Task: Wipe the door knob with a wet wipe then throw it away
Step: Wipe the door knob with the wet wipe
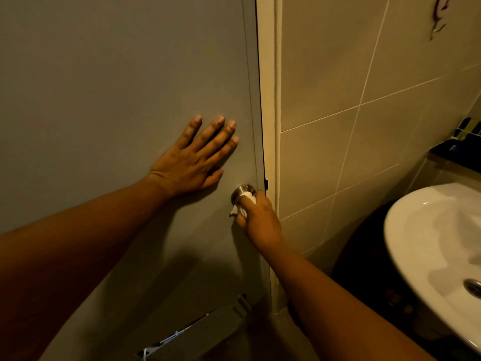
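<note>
The big flat grey door (117, 87) fills the space left of the grip, with its pale frame edge (269, 126) just right and a white round sink (429, 243) further right, while the left hand (191, 162) lies flat above-left and the right hand (257, 220) is closed around a white wet wipe (243, 204) pressed on the round silver metal door knob (243, 191).

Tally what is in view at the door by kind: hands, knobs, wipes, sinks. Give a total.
Hands: 2, the left hand flat on the door, the right hand holding the wipe
Door knob: 1
Wet wipe: 1
Sink: 1
Total: 5
</note>
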A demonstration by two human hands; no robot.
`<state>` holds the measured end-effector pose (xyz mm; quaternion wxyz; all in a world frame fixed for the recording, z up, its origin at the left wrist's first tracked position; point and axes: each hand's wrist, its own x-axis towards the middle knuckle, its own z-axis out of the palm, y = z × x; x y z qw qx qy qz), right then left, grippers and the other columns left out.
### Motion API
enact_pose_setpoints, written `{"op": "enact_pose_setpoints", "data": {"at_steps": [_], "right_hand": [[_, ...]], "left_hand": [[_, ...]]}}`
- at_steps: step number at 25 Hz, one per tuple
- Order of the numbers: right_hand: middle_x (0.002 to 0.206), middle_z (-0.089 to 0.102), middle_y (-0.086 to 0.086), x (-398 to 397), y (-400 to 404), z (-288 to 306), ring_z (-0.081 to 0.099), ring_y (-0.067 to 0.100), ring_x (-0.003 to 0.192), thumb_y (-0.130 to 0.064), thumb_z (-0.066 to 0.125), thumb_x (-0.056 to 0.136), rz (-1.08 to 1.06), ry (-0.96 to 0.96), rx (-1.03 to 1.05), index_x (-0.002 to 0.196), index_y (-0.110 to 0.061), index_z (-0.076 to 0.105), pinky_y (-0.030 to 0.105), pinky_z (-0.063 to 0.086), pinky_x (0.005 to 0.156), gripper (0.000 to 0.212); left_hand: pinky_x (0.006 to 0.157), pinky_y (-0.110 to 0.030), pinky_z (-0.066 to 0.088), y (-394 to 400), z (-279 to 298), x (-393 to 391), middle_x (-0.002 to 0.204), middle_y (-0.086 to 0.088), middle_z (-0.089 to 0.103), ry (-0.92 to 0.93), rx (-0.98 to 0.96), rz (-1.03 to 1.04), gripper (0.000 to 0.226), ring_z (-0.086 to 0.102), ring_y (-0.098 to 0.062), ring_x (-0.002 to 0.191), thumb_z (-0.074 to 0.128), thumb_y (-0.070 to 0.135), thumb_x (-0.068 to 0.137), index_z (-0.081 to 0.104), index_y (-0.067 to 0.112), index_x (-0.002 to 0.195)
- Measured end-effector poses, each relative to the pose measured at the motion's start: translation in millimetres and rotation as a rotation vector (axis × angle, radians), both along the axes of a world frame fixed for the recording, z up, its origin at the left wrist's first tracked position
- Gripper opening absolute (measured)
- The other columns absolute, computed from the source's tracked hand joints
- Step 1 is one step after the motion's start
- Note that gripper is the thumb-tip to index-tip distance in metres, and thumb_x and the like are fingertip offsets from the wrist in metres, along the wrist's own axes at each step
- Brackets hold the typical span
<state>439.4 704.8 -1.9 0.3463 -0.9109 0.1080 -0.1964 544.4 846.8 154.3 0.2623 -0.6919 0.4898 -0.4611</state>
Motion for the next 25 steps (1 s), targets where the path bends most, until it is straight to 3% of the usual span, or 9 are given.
{"op": "enact_pose_setpoints", "data": {"at_steps": [2, 4, 9, 12, 14, 17, 19, 22, 25], "right_hand": [[0.127, 0.047, 0.002, 2, 1, 0, 0.051, 0.021, 0.111, -0.026, 0.067, 0.084, -0.013, -0.031, -0.066, 0.121, -0.031, 0.051, 0.024, 0.039, 0.083, 0.041], [0.117, 0.051, -0.001, 3, 4, 5, 0.054, 0.019, 0.105, -0.027, 0.07, 0.082, -0.061, -0.048, 0.169, 0.113, -0.034, 0.056, 0.02, 0.043, 0.078, 0.034], [0.111, 0.062, 0.012, 2, 11, 19, 0.064, 0.027, 0.092, -0.027, 0.072, 0.081, -0.129, -0.045, 1.462, 0.114, -0.022, 0.063, 0.035, 0.061, 0.067, 0.034], [0.099, 0.064, 0.018, 2, 16, 21, 0.062, 0.02, 0.07, -0.033, 0.064, 0.087, -0.059, -0.116, 1.893, 0.125, -0.012, 0.058, 0.027, 0.056, 0.057, 0.044], [0.104, 0.062, 0.013, 3, 17, 20, 0.062, 0.019, 0.077, -0.035, 0.063, 0.087, -0.116, -0.075, 1.541, 0.119, -0.019, 0.057, 0.025, 0.055, 0.055, 0.036], [0.119, 0.053, 0.001, -1, 6, 13, 0.054, 0.017, 0.101, -0.037, 0.065, 0.086, -0.093, 0.013, 0.446, 0.116, -0.035, 0.052, 0.025, 0.05, 0.072, 0.032], [0.127, 0.048, 0.003, -7, -6, 13, 0.053, 0.021, 0.108, -0.039, 0.064, 0.087, 0.037, 0.075, 0.13, 0.125, -0.037, 0.048, 0.031, 0.05, 0.083, 0.042], [0.136, 0.044, 0.001, -19, -22, 16, 0.051, 0.021, 0.117, -0.044, 0.063, 0.085, 0.133, 0.09, 0.065, 0.136, -0.037, 0.039, 0.034, 0.049, 0.091, 0.056], [0.138, 0.047, -0.001, -31, -30, 22, 0.049, 0.017, 0.119, -0.034, 0.057, 0.09, 0.191, 0.019, 0.469, 0.14, -0.035, 0.039, 0.03, 0.048, 0.092, 0.053]], "left_hand": [[0.119, -0.053, 0.002, 0, 0, 0, 0.164, -0.015, 0.01, -0.001, 0.006, 0.007, 0.072, 0.011, -0.037, 0.15, 0.023, 0.052, 0.097, 0.01, 0.014, 0.156], [0.119, -0.053, 0.001, 1, 0, 1, 0.164, -0.015, 0.01, -0.002, 0.006, 0.006, 0.072, 0.01, -0.037, 0.15, 0.022, 0.052, 0.097, 0.01, 0.014, 0.156], [0.118, -0.054, 0.004, 1, -1, 1, 0.163, -0.016, 0.013, 0.009, -0.002, -0.006, 0.071, 0.013, -0.037, 0.15, 0.025, 0.051, 0.097, 0.013, 0.014, 0.156], [0.118, -0.053, 0.005, 1, -2, -1, 0.163, -0.015, 0.014, 0.004, 0.0, -0.004, 0.07, 0.015, -0.037, 0.15, 0.025, 0.051, 0.097, 0.015, 0.014, 0.156], [0.118, -0.053, 0.004, 2, -1, -1, 0.163, -0.015, 0.014, 0.008, -0.003, -0.003, 0.071, 0.015, -0.036, 0.15, 0.026, 0.051, 0.097, 0.015, 0.014, 0.156], [0.118, -0.053, 0.003, 1, 1, -2, 0.163, -0.015, 0.014, 0.028, -0.007, 0.009, 0.071, 0.014, -0.036, 0.15, 0.026, 0.052, 0.097, 0.015, 0.014, 0.156], [0.119, -0.053, 0.002, 3, 3, -5, 0.164, -0.015, 0.011, 0.05, 0.004, 0.035, 0.071, 0.011, -0.036, 0.15, 0.025, 0.052, 0.097, 0.013, 0.015, 0.156], [0.119, -0.052, 0.001, 4, 6, -11, 0.164, -0.014, 0.01, 0.097, 0.023, 0.073, 0.07, 0.009, -0.035, 0.151, 0.026, 0.051, 0.097, 0.013, 0.016, 0.156], [0.12, -0.051, 0.001, 2, 7, -21, 0.163, -0.013, 0.01, 0.223, -0.021, 0.1, 0.066, 0.005, -0.032, 0.15, 0.03, 0.045, 0.096, 0.017, 0.017, 0.155]]}}
